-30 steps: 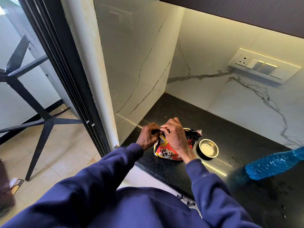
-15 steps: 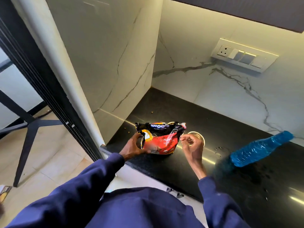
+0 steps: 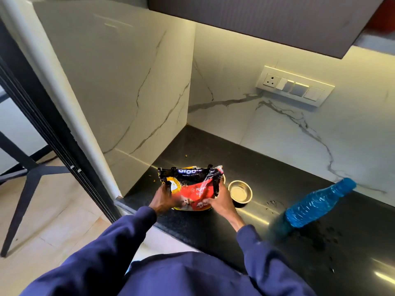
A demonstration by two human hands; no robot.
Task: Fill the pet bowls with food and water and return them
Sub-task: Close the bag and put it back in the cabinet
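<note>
A red and black pet food bag [image 3: 192, 184] stands upright on the black countertop [image 3: 267, 171], its top open. My left hand [image 3: 163, 198] grips its left lower side and my right hand [image 3: 220, 201] grips its right lower side. A small steel bowl [image 3: 240, 191] sits just right of the bag, holding nothing that I can see. The rim of a second bowl [image 3: 223, 178] peeks out behind the bag's right edge; the rest is hidden. A blue plastic water bottle [image 3: 318, 204] lies on its side further right.
Marble walls close the corner at the left and back, with a switch panel [image 3: 295, 87] on the back wall and a dark cabinet [image 3: 267, 22] overhead. A few kibble bits [image 3: 154, 180] and water drops [image 3: 327, 233] lie on the counter. Dark chair legs [image 3: 27, 174] stand on the tiled floor at left.
My hands left the bag's top, now open. My right hand let go for a moment, then took the bag's right lower side; the left slid down its left side.
</note>
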